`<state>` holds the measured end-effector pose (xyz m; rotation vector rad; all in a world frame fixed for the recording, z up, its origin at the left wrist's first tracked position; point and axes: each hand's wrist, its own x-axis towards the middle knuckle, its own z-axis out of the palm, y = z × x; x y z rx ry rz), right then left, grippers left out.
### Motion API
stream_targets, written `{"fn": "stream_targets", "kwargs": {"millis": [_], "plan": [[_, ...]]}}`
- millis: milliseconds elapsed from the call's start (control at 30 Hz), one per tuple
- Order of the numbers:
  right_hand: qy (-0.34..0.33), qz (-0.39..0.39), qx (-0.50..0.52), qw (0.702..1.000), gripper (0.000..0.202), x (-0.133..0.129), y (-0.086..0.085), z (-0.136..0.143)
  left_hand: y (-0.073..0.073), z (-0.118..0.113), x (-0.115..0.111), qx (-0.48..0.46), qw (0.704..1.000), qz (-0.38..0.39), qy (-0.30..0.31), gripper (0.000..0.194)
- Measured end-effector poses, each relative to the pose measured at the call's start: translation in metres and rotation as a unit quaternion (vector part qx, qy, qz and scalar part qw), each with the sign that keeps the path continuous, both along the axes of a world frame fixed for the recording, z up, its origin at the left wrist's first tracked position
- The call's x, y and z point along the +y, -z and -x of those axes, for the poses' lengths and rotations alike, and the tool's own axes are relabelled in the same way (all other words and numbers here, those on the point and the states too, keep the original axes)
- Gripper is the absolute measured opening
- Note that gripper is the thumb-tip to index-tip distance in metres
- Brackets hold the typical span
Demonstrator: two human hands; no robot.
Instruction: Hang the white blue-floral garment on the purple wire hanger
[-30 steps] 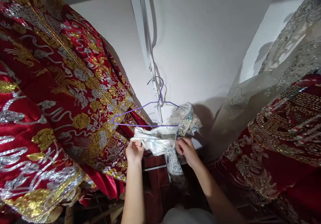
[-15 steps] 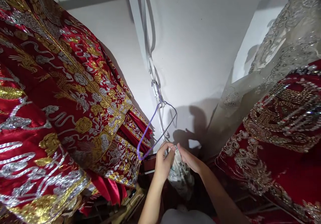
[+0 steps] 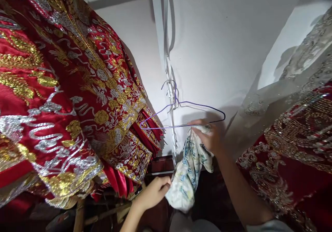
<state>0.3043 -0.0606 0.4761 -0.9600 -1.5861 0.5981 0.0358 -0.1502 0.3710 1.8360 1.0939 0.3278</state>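
A white cloth with blue and green floral print (image 3: 185,176) hangs bunched between my hands; whether it is a garment I cannot tell. My right hand (image 3: 209,138) is closed on its upper end, right at the lower bar of a purple wire hanger (image 3: 202,104). Some of the cloth lies over the fingers there, and whether it passes over the bar is unclear. Lower and to the left, my left hand (image 3: 155,192) pinches the cloth's side edge. The hanger's hook is caught on a white hanging strap (image 3: 169,69) by the wall.
A red jacket with gold and silver embroidery (image 3: 103,86) fills the left side. On the right hang a beaded red garment (image 3: 282,155) and a sheer whitish beaded one (image 3: 301,62). Behind is a white wall (image 3: 220,45). Wooden poles (image 3: 80,213) stand low at the left.
The hanger has turned from nearly edge-on to broadside. My right hand has risen to its bar with the cloth, while my left hand has moved down and left. The cloth is more spread out.
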Motion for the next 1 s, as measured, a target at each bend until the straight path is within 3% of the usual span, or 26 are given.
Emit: {"fn": "stream_targets", "kwargs": {"millis": [100, 233, 400, 500, 633, 700, 867, 1000], "plan": [[-0.004, 0.018, -0.067, 0.998, 0.029, 0.022, 0.005, 0.007, -0.011, 0.018, 0.002, -0.045, 0.996, -0.014, -0.069, 0.024], [0.000, 0.077, -0.135, 0.988, 0.026, 0.037, 0.031, 0.008, -0.025, 0.028, 0.003, -0.117, 0.984, 0.019, -0.132, 0.033], [0.076, 0.065, -0.117, 0.988, 0.031, 0.033, 0.043, -0.014, -0.053, 0.041, 0.009, -0.015, 0.997, -0.022, -0.078, 0.030], [0.109, 0.057, -0.131, 0.984, 0.034, 0.030, 0.037, -0.027, -0.075, 0.057, 0.029, 0.091, 0.984, -0.140, -0.061, 0.018], [0.140, 0.048, -0.163, 0.975, 0.042, 0.025, 0.030, -0.035, -0.100, 0.069, 0.068, 0.166, 0.912, -0.348, -0.140, 0.014], [0.156, 0.056, -0.164, 0.972, 0.044, 0.023, 0.027, -0.036, -0.112, 0.065, 0.083, 0.142, 0.897, -0.386, -0.165, 0.017], [0.115, 0.095, -0.138, 0.979, 0.041, 0.015, 0.024, -0.022, -0.138, 0.035, 0.102, 0.040, 0.917, -0.357, -0.177, 0.021], [0.056, 0.098, -0.106, 0.988, 0.032, -0.001, 0.019, -0.009, -0.145, 0.016, 0.121, -0.008, 0.906, -0.395, -0.153, 0.023]]}}
